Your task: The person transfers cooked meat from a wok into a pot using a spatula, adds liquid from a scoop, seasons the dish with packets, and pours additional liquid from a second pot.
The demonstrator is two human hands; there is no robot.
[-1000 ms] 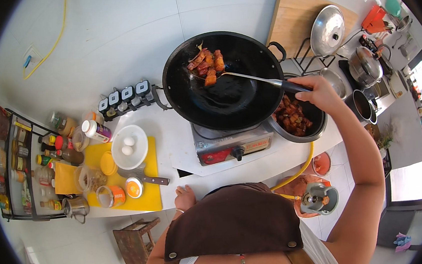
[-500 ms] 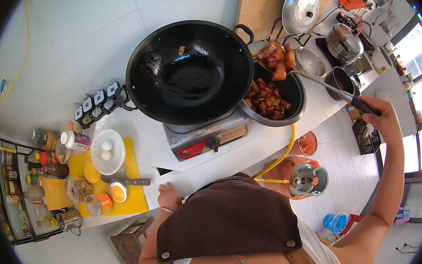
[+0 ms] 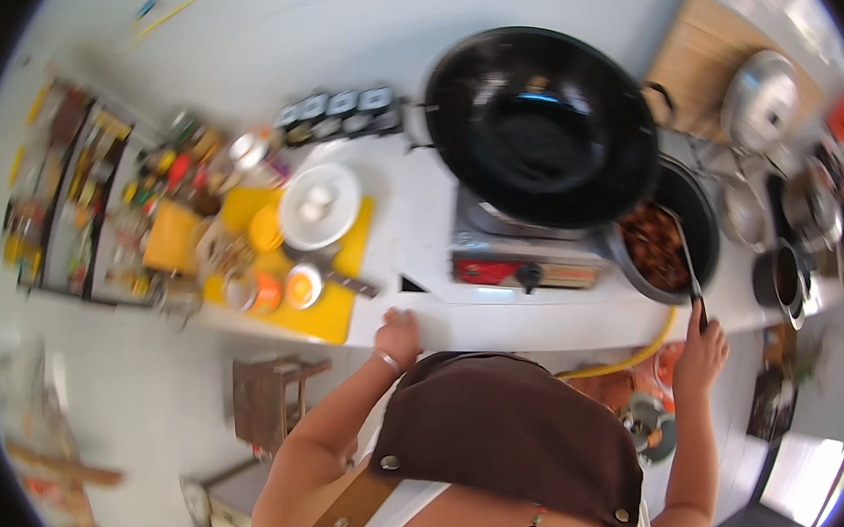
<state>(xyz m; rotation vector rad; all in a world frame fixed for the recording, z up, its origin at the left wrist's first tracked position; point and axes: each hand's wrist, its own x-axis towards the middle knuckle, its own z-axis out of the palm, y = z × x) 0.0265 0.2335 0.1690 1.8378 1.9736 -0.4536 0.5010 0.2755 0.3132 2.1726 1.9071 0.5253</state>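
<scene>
My right hand (image 3: 703, 351) grips the black handle of a ladle (image 3: 690, 262), whose metal shaft slants down into a dark pot (image 3: 707, 213) right of the stove. Glossy, reddish-brown chunks of meat (image 3: 654, 248) lie in the pot and hide the ladle's head. A large black wok (image 3: 540, 123) stands on the portable gas stove (image 3: 522, 255), its inside dark and oily, and overlaps the pot's left rim. On the counter's front edge my left hand (image 3: 398, 336) rests with nothing in it, fingers laid on the white top; motion blurs them a little.
Left on the counter, a yellow cutting board (image 3: 321, 317) bears a white bowl (image 3: 346, 225) with two eggs, a cleaver (image 3: 349, 285) and jars. A spice rack (image 3: 75, 203) stands beyond. To the right are a metal lid (image 3: 761, 101) and several pots. A yellow hose (image 3: 631, 359) hangs below.
My right hand has come down and inward; the ladle, raised with meat chunks before, is now in the pot. The whole view has swung left, while my left hand stays on the counter edge.
</scene>
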